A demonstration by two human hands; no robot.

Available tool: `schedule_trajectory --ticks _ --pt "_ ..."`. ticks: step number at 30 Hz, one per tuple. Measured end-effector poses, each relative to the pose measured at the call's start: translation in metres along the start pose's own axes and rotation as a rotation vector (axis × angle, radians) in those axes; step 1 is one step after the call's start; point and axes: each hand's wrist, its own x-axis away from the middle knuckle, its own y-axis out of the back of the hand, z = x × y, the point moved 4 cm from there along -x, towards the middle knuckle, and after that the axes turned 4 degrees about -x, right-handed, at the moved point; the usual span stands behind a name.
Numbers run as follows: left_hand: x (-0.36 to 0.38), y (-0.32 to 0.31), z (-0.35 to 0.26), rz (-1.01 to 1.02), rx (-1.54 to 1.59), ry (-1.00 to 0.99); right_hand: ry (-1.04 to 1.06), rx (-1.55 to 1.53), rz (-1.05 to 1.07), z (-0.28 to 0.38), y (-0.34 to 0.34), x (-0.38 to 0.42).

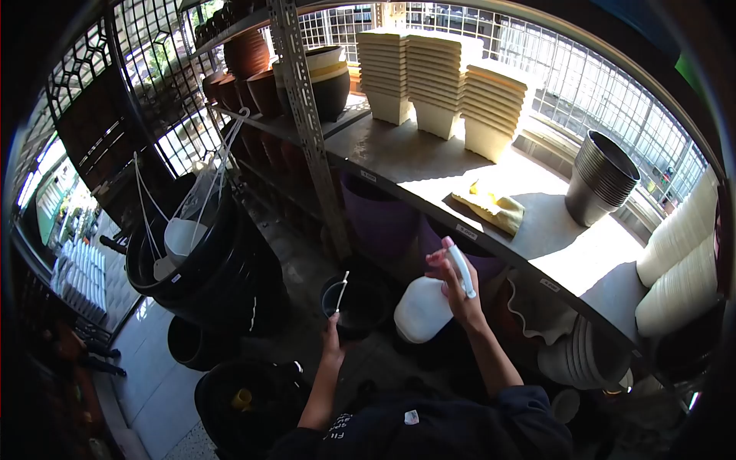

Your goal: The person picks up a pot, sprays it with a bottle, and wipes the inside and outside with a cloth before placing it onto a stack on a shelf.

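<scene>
My left hand point(331, 337) is closed at the near rim of a dark round pot point(362, 310), its thumb against a thin whitish strip point(343, 291) that rises above the rim. To the right, my right hand point(464, 300) is closed around the neck of a white spray bottle point(423, 310). Its pale trigger head point(461, 268) with a pinkish nozzle points up and away from me. The bottle's rounded body hangs to the left of my right hand. Some fingers of both hands are hidden.
A shelf point(429, 172) holds stacked cream planters point(437, 84), stacked black pots point(602, 176) and a yellowish cloth-like item point(488, 207). Its metal post point(300, 115) stands ahead. Large black pots point(222, 261) with a white hanging pot point(184, 236) stand left. Purple pots point(379, 211) sit underneath.
</scene>
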Motion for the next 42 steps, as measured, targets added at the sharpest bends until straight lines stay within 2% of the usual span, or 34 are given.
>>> schedule_trajectory --ticks 2,6,9,12,16,19,20,27,29,31,33,34,37,39,41,42 --pt "0.015 -0.013 -0.009 -0.069 -0.099 0.045 0.107 0.000 -0.065 0.022 -0.004 -0.035" --pt "0.015 -0.021 -0.009 0.022 -0.052 0.115 0.318 0.096 -0.160 0.056 -0.006 -0.113" --pt "0.020 -0.027 -0.015 0.043 -0.101 0.077 0.446 0.174 -0.234 0.069 -0.006 -0.168" --pt "0.022 -0.023 -0.016 0.084 -0.086 0.095 0.520 0.442 -0.358 0.059 0.005 -0.222" --pt "0.031 -0.019 -0.019 0.089 -0.069 0.106 0.533 0.478 -0.471 0.052 0.008 -0.259" --pt "0.040 -0.025 -0.026 0.063 -0.063 0.103 0.642 0.565 -0.589 0.047 0.009 -0.273" --pt "0.042 -0.026 -0.026 0.043 -0.054 0.112 0.606 0.580 -0.575 0.044 0.011 -0.276" --pt "0.048 -0.039 -0.033 0.054 -0.037 0.102 0.587 0.793 -0.103 0.030 0.030 -0.257" --pt "0.046 -0.044 -0.035 0.134 -0.016 0.102 0.329 1.003 -0.045 0.021 0.055 -0.237" --pt "0.043 -0.049 -0.038 0.206 0.010 0.101 -0.043 1.246 0.031 0.015 0.077 -0.205" --pt "0.040 -0.055 -0.040 0.264 0.038 0.104 -0.345 1.407 0.187 0.009 0.097 -0.173" --pt "0.039 -0.061 -0.042 0.268 0.042 0.117 -0.364 1.431 0.241 0.011 0.098 -0.157" --pt "0.045 -0.082 -0.050 0.237 0.028 0.039 -0.111 1.554 0.132 -0.007 0.113 -0.131" --pt "0.040 -0.089 -0.049 0.241 0.012 0.033 0.384 1.649 0.014 -0.019 0.125 -0.128" --pt "0.037 -0.087 -0.040 0.234 -0.012 0.023 0.230 1.627 -0.007 -0.002 0.120 -0.123" --pt "0.031 -0.084 -0.037 0.225 -0.030 0.010 0.257 1.489 0.003 0.010 0.116 -0.119"
